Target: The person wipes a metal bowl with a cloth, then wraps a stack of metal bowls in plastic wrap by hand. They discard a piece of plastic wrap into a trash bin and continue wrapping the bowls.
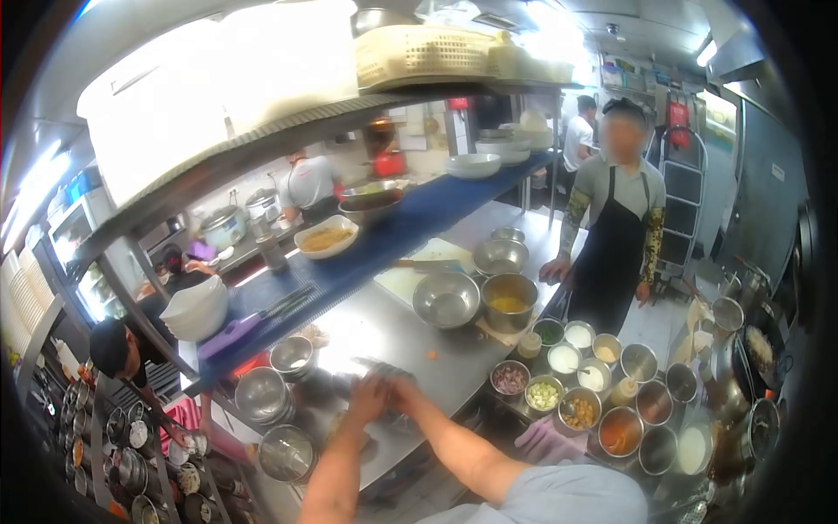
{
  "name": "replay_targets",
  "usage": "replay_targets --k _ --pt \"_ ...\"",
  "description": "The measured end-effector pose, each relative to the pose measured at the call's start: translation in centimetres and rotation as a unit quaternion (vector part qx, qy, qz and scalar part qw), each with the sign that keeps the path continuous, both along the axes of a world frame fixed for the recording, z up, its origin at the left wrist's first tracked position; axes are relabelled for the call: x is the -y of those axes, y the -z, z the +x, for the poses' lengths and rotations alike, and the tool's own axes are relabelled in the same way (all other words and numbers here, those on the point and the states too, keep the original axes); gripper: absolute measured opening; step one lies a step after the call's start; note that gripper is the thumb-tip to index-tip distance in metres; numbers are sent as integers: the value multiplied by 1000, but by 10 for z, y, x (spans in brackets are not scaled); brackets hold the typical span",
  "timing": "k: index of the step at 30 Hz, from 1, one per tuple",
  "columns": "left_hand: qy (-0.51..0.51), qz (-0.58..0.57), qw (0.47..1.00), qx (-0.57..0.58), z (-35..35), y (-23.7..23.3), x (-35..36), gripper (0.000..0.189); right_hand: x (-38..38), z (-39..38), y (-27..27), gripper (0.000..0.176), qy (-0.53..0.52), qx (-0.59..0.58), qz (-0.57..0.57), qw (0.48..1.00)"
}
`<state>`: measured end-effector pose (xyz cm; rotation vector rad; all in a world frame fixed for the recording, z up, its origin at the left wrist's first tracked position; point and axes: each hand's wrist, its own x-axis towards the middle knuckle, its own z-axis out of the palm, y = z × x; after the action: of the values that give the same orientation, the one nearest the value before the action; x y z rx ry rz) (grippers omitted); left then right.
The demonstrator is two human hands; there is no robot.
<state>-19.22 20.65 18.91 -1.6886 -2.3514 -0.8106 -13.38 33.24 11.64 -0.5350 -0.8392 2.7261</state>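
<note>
My left hand (370, 396) and my right hand (402, 394) are close together over the steel counter (340, 327). The fingers of both look curled around something greyish and blurred that I cannot make out. Left of my hands are a small steel bowl (292, 356), a stack of steel bowls (263, 395) and a steel bowl with a utensil in it (286, 454). An orange scrap (432, 355) lies on the counter just beyond my right hand.
Past the hands stand a large steel bowl (446, 301) and a pot of yellow liquid (509, 306). Several ingredient containers, one with orange sauce (621, 434), line the right. A blue shelf (367, 240) crosses above the counter. A person in a black apron (604, 236) stands opposite.
</note>
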Motion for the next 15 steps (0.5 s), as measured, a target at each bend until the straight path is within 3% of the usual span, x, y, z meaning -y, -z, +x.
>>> replay_targets --k 6,9,10,12,13,14,15 --pt "1 26 997 70 5 0 17 40 9 2 -11 16 -2 41 55 998" --pt "16 13 995 98 6 0 27 40 8 2 -2 24 -57 23 94 994" --pt "21 7 995 98 6 0 28 41 14 10 -1 28 -19 84 206 975" --pt "-42 77 964 253 27 -13 48 44 35 36 -8 37 61 183 423 885" --pt "-76 71 975 197 46 -22 64 46 51 73 -36 45 69 150 427 889" --pt "-109 65 982 142 64 -16 81 47 59 106 -42 48 132 158 554 806" --pt "-50 118 980 152 70 19 104 51 60 141 -38 42 88 169 582 790"
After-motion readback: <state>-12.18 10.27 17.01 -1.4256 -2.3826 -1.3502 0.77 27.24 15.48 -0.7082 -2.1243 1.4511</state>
